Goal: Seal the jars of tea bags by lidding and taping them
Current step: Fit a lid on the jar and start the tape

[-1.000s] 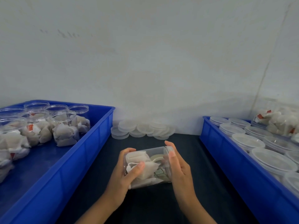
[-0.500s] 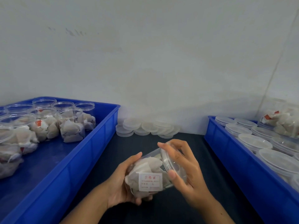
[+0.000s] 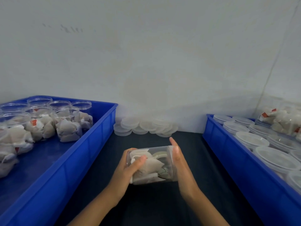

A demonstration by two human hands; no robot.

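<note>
Over the dark table I hold a clear plastic jar point(image 3: 151, 165) full of white tea bags, lying on its side. My left hand point(image 3: 127, 173) grips its bottom end, thumb across the wall. My right hand point(image 3: 180, 167) presses flat against the lid point(image 3: 171, 160) at the jar's right end, fingers straight and pointing away from me. No tape is in view.
A blue bin point(image 3: 91, 144) at the left holds several open jars of tea bags point(image 3: 66, 124). Loose clear lids point(image 3: 143, 126) lie by the wall. A blue bin point(image 3: 228, 154) at the right holds several lidded jars point(image 3: 250, 139), with more stacked behind.
Half a second ago the jar was tilted with its label towards me and my right fingers curled round the lid. Now the jar lies level and my right palm presses the lid.
</note>
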